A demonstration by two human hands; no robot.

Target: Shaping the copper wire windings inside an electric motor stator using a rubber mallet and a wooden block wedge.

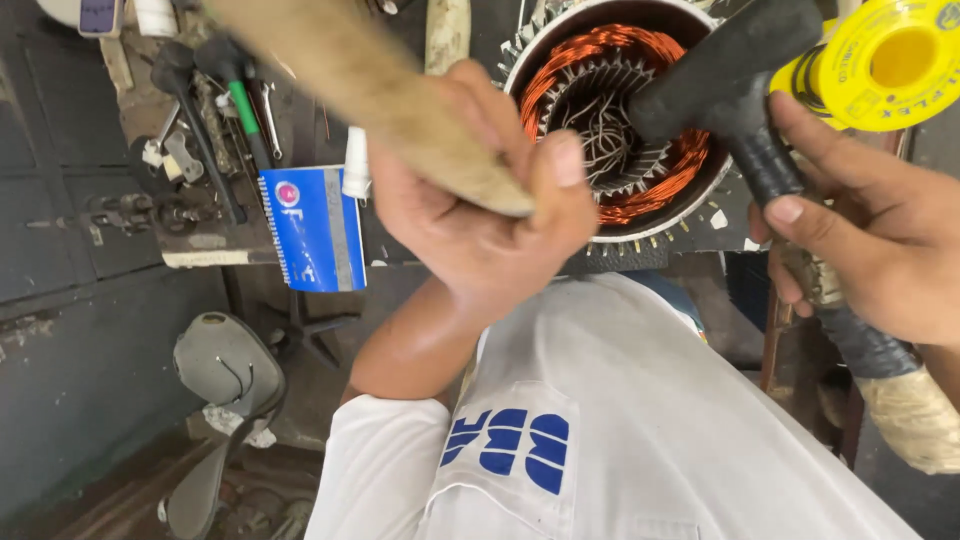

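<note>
Left hand [480,215] grips wooden stick [370,85]; right hand [880,250] holds black mallet [740,90] over stator [625,120]. A heavy or glancing blow could nick the copper windings [660,195].

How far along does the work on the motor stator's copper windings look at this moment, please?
Done: copper coils already sit in the stator, with slot papers sticking out round the rim. In hand: the left hand has a firm grip on a wooden stick, and the right hand holds a black mallet over the bore. Left: loose wire ends lie untied in the middle, and the yellow tape roll waits.
</note>
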